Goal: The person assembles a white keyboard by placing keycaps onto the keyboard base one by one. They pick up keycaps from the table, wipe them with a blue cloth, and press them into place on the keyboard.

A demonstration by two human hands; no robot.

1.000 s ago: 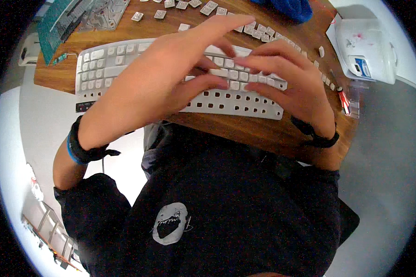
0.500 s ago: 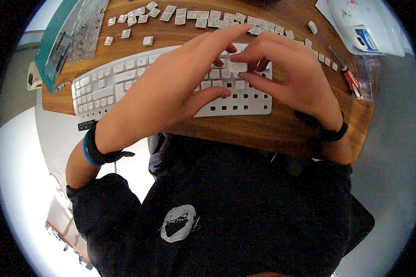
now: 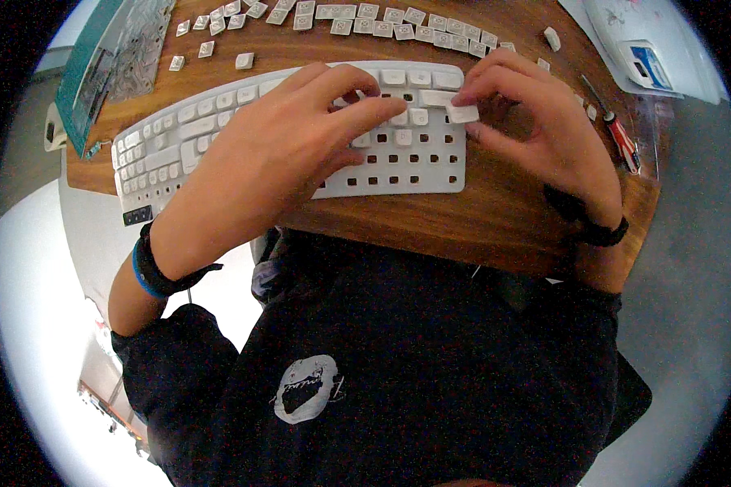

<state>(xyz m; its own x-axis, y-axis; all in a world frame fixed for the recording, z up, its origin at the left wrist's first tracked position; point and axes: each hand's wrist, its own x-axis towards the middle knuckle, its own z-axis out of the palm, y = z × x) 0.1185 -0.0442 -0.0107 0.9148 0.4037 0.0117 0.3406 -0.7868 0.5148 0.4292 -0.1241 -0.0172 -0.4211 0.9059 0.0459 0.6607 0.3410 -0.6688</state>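
Note:
A white keyboard [image 3: 424, 169] lies across the wooden table, its left and far parts covered with white keycaps and its near right part showing rows of dark square sockets. At the right edge, my right hand [image 3: 536, 122] pinches a white keycap [image 3: 464, 114] between thumb and fingers, just over the keyboard's rim. A wide white keycap [image 3: 436, 99] sits beside it on the board. My left hand [image 3: 284, 134] spreads over the middle keys, thumb and fingers apart. It hides the keys beneath, and I see nothing held in it.
Loose white keycaps [image 3: 383, 28] form rows along the far side of the table. A single keycap [image 3: 551, 38] stands apart at far right. A red-handled screwdriver [image 3: 621, 140] lies near a clear plastic bag [image 3: 617, 32]. A green mat [image 3: 97, 77] lies at far left.
My right hand has moved right to the keyboard's edge, with the keycap now visible in its pinch. My left fingers have drawn back from the far edge. The whole view has shifted slightly.

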